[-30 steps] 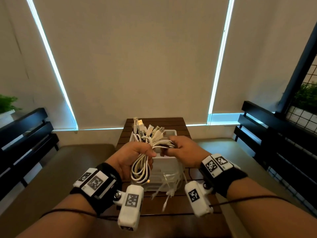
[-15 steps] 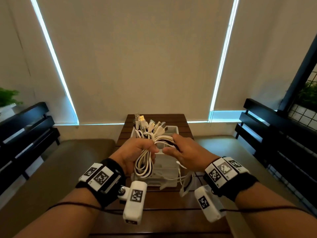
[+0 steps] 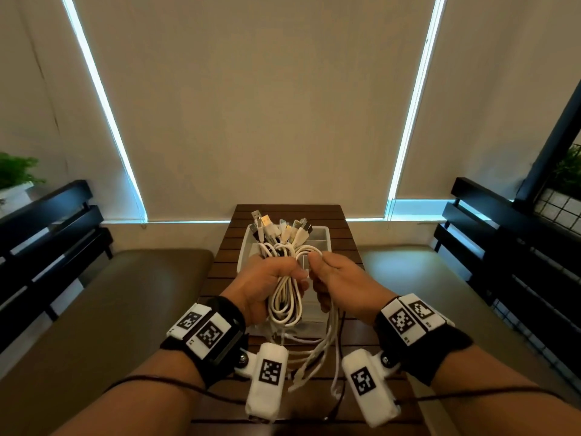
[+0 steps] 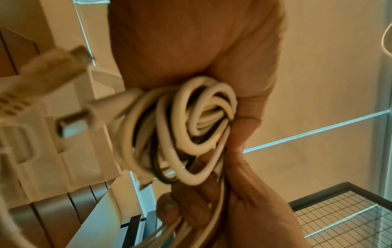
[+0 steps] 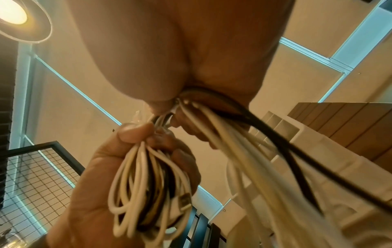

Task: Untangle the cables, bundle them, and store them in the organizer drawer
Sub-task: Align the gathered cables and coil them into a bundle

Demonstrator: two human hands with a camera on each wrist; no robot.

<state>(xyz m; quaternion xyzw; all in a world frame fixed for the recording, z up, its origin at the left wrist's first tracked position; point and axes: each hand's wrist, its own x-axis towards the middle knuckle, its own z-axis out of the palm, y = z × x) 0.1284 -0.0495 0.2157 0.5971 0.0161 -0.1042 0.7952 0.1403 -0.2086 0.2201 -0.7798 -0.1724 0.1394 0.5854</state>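
Observation:
My left hand (image 3: 273,278) grips a folded bundle of white cables (image 3: 284,300) upright above the white organizer (image 3: 322,236). Several USB plugs (image 3: 283,228) stick up from the top of the bundle. Close beside it on the right, my right hand (image 3: 331,275) grips the loose cable tails (image 3: 317,350), which hang down toward the table. The left wrist view shows the cable loops (image 4: 191,127) under my left palm (image 4: 191,42). White tails and one black tail (image 5: 254,159) trail from my right fist (image 5: 180,50) in the right wrist view.
The organizer stands on a narrow dark wooden slat table (image 3: 289,212). Olive bench cushions (image 3: 135,294) flank the table, with black slatted backrests (image 3: 47,234) at both sides. A wire mesh panel (image 3: 559,202) and a plant are at the far right.
My right hand has drawn back from over the top of the bundle to beside my left hand. The loose tails now hang straight down below it.

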